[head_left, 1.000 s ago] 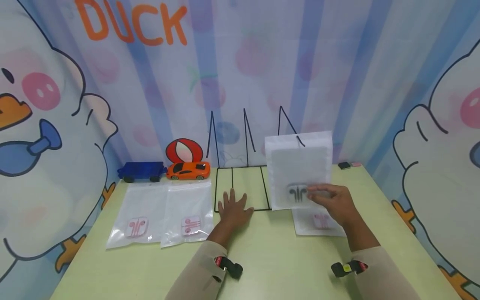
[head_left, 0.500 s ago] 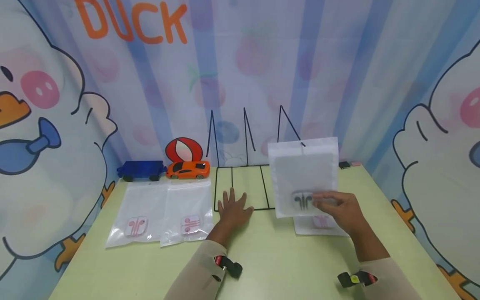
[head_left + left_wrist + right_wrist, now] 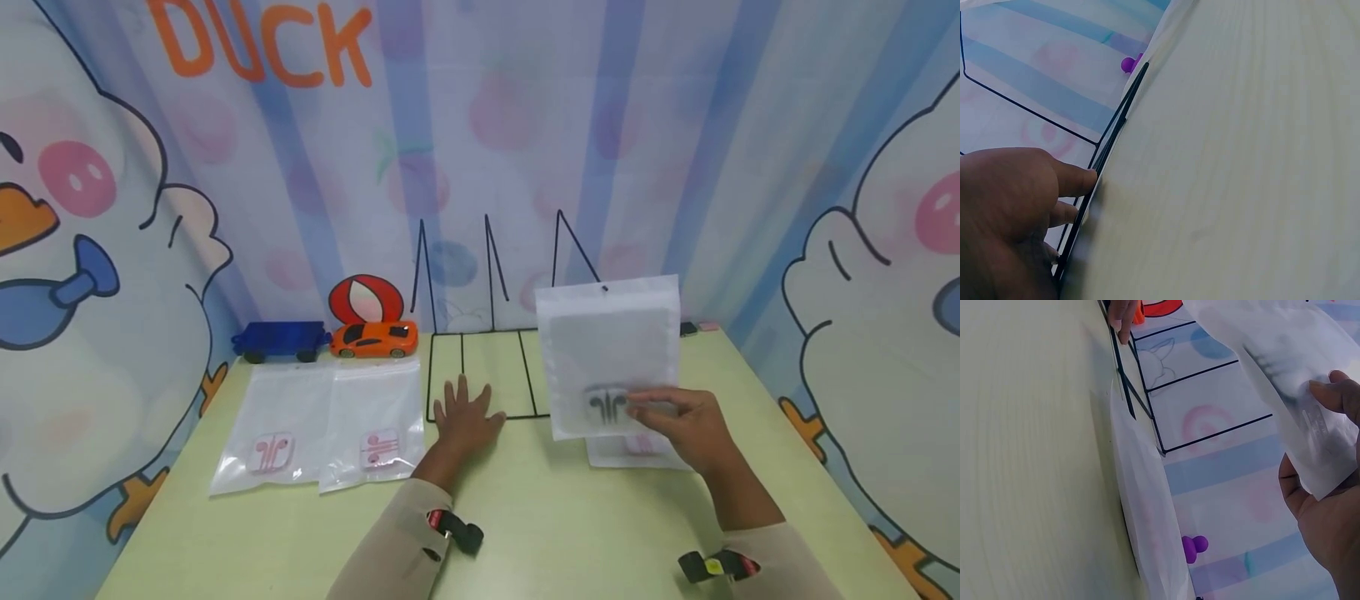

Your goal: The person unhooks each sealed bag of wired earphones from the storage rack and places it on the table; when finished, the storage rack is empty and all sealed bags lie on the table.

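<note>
My right hand [image 3: 693,425] pinches the lower right side of a white zip bag [image 3: 607,333] between thumb and fingers. Dark earphones in a flat case [image 3: 606,406] show through its lower part. The bag hangs upright, its top edge right at the tip of the right prong of a black wire display rack [image 3: 555,250]. Fingers spread, my left hand [image 3: 467,425] rests on the front bar of the rack's base; in the left wrist view its fingertips [image 3: 1088,181] touch the bar. Partly hidden behind the held bag, another bag with pink earphones [image 3: 615,454] lies on the table.
Two clear zip bags [image 3: 375,425] with pink earphones lie side by side at the left. Behind them stand a blue toy wagon [image 3: 281,340] and an orange toy car [image 3: 375,339]. Small black and pink pieces [image 3: 707,327] lie at the back right, near the printed curtain.
My right hand and the held bag have moved down and slightly right, toward me. The bag's top has slid along the prong to its tip. The left hand has stayed in place.
</note>
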{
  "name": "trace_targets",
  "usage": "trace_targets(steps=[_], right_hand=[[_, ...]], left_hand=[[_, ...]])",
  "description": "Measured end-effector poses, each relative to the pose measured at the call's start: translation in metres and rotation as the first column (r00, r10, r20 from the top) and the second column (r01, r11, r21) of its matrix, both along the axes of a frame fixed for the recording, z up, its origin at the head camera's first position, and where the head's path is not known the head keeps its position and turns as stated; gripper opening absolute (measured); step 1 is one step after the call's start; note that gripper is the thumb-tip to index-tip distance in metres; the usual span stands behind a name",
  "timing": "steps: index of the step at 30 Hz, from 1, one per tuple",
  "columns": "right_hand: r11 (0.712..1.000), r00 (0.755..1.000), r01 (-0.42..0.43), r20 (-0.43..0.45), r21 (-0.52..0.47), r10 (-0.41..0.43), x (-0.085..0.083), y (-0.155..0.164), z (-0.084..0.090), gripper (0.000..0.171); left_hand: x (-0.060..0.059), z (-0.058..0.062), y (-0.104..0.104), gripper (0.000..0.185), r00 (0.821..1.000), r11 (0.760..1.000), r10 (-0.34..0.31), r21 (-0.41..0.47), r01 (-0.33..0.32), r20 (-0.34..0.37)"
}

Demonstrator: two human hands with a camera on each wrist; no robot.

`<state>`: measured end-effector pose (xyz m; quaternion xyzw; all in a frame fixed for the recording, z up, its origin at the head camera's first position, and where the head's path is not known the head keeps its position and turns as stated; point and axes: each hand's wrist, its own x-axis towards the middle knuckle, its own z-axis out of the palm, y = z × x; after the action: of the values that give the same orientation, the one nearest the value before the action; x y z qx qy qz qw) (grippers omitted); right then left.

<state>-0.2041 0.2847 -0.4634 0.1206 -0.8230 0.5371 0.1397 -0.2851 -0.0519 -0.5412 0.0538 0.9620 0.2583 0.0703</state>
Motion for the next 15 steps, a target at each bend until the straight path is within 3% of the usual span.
trace_targets(steps=[15], right_hand=[[1.000, 0.998, 0.016, 0.053, 0.000, -0.016, 0.0073, 0.0045, 0.0011, 0.016]], left_hand=[[0.0008, 0.0026, 0.0001, 0.066, 1.000, 1.000, 0.001, -0.001, -0.001, 0.004]])
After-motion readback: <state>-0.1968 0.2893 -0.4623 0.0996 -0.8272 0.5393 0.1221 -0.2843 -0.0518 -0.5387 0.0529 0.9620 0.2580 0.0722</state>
